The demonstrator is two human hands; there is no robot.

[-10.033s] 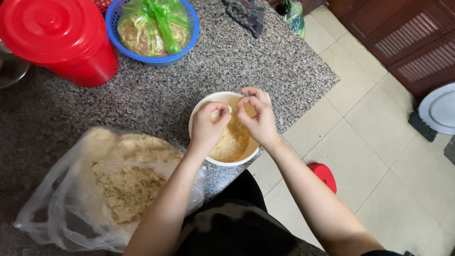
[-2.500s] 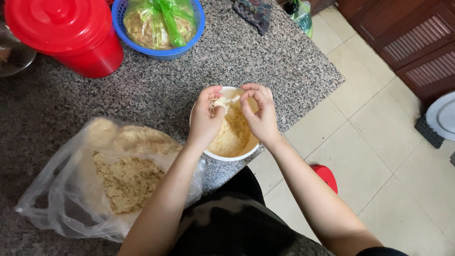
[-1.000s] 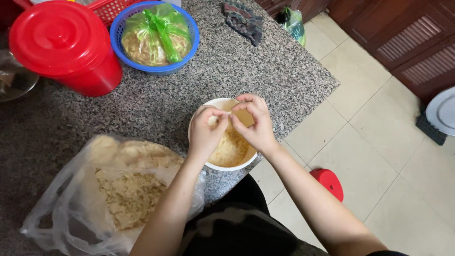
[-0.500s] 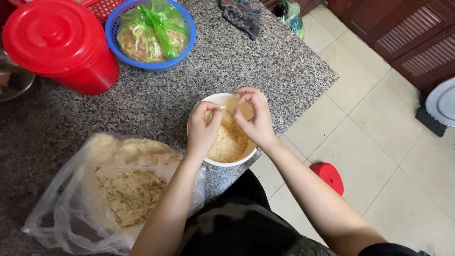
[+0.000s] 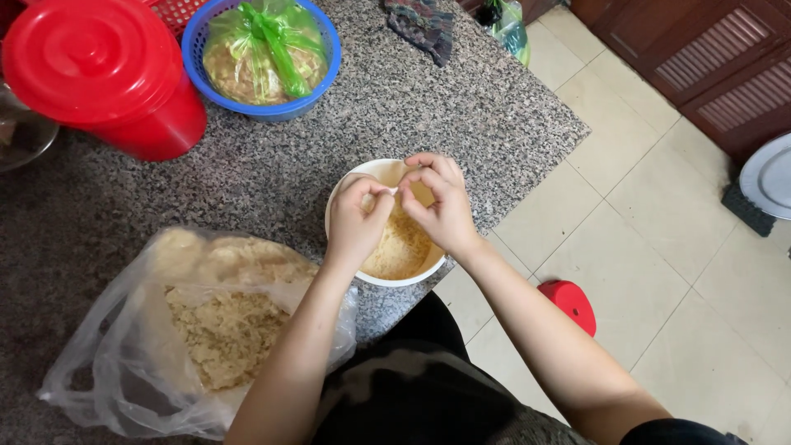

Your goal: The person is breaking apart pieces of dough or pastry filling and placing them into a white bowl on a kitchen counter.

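A white bowl (image 5: pixel 372 276) holding yellow-beige crumbly food sits near the front edge of the speckled granite counter (image 5: pixel 412 99). Both hands hover over it, fingertips together. My left hand (image 5: pixel 358 222) and my right hand (image 5: pixel 441 202) pinch one small pale piece of the food between them above the bowl. Left of the bowl lies an open clear plastic bag (image 5: pixel 198 330) with more of the same crumbly food inside.
A red lidded bucket (image 5: pixel 103 74) stands at the back left. Beside it a blue basket (image 5: pixel 264 53) holds a tied green bag of food. A dark cloth (image 5: pixel 424 25) lies at the far edge. A red stool (image 5: pixel 570 303) stands on the tiled floor.
My hands have stayed over the bowl, working the small piece between the fingertips. The view has shifted slightly; nothing else has moved.
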